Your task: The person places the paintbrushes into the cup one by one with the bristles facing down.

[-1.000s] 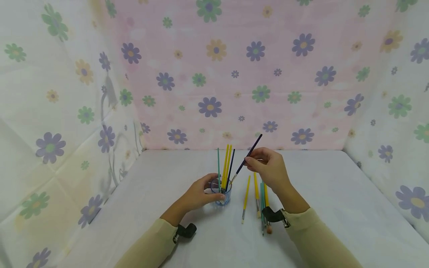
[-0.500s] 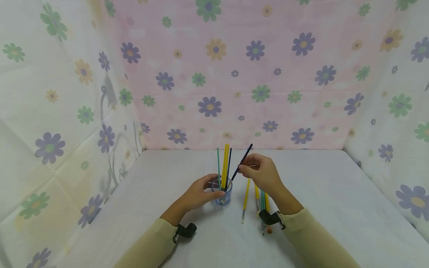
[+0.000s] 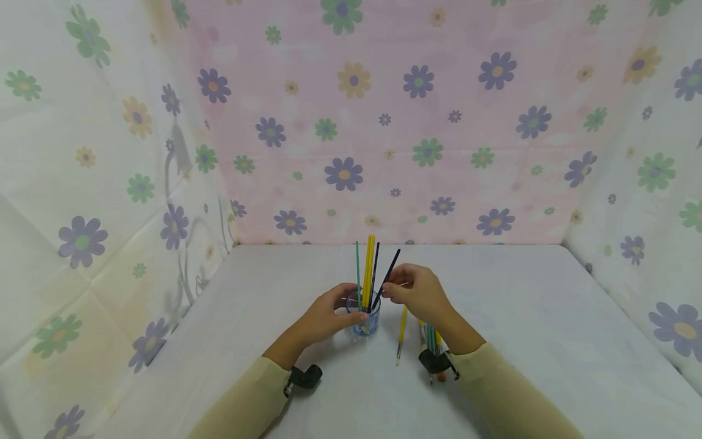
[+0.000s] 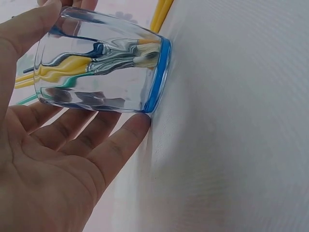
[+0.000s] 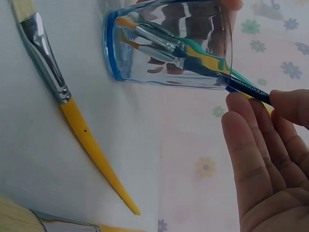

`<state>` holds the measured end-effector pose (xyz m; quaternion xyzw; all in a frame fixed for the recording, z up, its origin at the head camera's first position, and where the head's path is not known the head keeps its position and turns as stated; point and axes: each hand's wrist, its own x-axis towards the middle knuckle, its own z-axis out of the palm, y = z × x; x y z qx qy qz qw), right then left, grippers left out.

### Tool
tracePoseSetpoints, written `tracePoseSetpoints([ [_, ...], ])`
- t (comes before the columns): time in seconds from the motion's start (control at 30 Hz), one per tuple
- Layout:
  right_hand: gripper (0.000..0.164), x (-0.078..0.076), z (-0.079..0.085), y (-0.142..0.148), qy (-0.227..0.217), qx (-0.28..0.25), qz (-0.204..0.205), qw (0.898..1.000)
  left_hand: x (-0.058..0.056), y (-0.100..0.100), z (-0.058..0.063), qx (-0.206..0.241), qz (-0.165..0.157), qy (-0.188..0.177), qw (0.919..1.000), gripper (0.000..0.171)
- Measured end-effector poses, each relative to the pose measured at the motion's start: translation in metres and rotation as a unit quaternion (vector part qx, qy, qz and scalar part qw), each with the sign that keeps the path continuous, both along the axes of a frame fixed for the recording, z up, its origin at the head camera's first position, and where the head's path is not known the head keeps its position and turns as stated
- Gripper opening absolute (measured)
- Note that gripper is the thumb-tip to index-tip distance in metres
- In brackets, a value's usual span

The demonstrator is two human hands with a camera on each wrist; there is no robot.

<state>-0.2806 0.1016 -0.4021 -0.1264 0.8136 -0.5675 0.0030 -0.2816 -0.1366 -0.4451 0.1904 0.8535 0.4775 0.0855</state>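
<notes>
A clear drinking glass [image 3: 374, 323] with a blue base stands upright on the table, brush handles sticking out of its top. My left hand [image 3: 325, 318] holds it from the left, thumb in front and fingers behind. Inside lean a green paintbrush [image 3: 358, 268], two yellow paintbrushes [image 3: 368, 268] and a dark blue paintbrush [image 3: 375, 268], bristles down. To the right, my right hand [image 3: 419, 294] pinches another dark blue paintbrush [image 3: 392, 264] by its handle. In the right wrist view that brush's bristles [image 5: 129, 41] are inside the glass, near its base.
A yellow paintbrush [image 3: 403, 329] lies on the white table [image 3: 307, 396] right of the glass. Several more paintbrushes [image 3: 430, 335] lie beside it, partly hidden under my right wrist. Flower-patterned cloth [image 3: 384, 146] closes off the back and both sides.
My right hand has moved left and down, lowering the dark blue paintbrush deeper into the glass; the brush now stands steeper. My left hand keeps its hold on the glass.
</notes>
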Motion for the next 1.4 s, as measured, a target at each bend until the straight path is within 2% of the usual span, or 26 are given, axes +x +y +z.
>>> tracePoseSetpoints([
  [0.17,0.017,-0.001,-0.001,0.001,-0.008,0.004,0.008,1.000,0.000,0.000,0.001,0.001,-0.004,0.001,1.0000,0.065],
  [0.63,0.028,-0.010,0.006,0.025,-0.017,0.030,-0.020,0.999,0.001,-0.002,0.002,-0.002,-0.013,0.007,0.9999,0.066],
  [0.87,0.019,-0.011,0.011,0.042,-0.021,0.063,-0.041,0.997,0.002,-0.003,0.001,-0.012,-0.012,0.010,0.9998,0.067],
  [1.07,0.022,-0.013,0.018,0.058,-0.021,0.064,-0.057,0.996,0.003,-0.003,0.002,-0.009,-0.018,0.015,0.9997,0.067],
  [1.2,0.025,-0.015,0.018,0.068,-0.036,0.061,-0.063,0.995,0.003,-0.003,0.003,-0.013,-0.014,0.013,0.9997,0.069],
  [1.4,0.036,-0.019,0.013,0.082,-0.078,0.088,-0.077,0.990,0.004,-0.003,0.004,-0.019,-0.012,0.009,0.9997,0.069],
])
